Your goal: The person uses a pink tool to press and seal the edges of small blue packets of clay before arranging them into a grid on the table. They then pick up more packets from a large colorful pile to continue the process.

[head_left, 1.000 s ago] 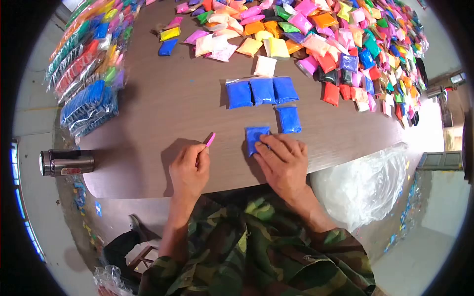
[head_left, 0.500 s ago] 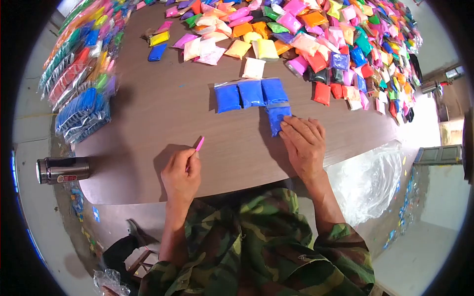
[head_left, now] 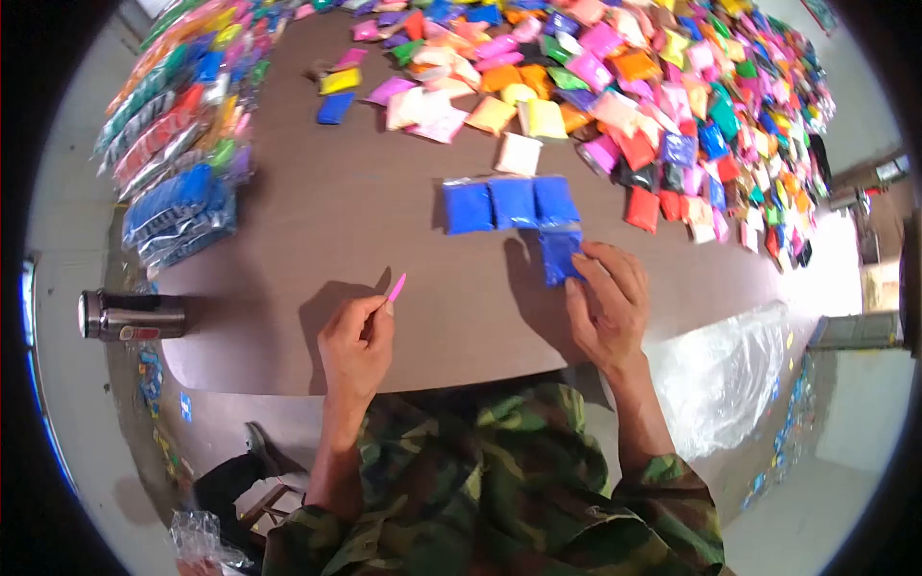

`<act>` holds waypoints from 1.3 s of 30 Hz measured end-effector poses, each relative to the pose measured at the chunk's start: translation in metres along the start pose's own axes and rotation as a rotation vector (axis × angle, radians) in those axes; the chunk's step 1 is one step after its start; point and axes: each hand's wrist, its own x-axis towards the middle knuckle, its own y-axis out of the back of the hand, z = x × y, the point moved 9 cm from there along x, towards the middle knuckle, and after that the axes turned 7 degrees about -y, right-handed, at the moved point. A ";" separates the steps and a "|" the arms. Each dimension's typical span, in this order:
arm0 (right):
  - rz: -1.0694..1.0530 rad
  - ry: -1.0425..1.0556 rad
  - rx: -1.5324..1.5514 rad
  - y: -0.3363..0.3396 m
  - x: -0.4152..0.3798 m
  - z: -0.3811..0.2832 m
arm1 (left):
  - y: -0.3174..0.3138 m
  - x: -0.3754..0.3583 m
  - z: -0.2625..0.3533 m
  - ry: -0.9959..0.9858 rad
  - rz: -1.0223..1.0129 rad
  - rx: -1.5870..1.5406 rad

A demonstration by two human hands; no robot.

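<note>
Blue pkt (head_left: 557,259) pinched in R hand (head_left: 611,305), close by row of 3 blue pkts (head_left: 513,204) on desk (head_left: 384,206) — L hand (head_left: 355,350) closed w/ pink stick (head_left: 398,286).

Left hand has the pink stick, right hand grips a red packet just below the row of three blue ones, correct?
No: the head view shows the right hand gripping a blue packet, not a red one; the rest is right.

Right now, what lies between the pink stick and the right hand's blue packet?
The head view shows only bare, partly shadowed tabletop between pink stick and blue packet.
</note>
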 end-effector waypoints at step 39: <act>-0.591 -0.608 1.004 -0.241 0.084 -0.117 | 0.070 0.035 -0.075 0.138 0.295 -0.083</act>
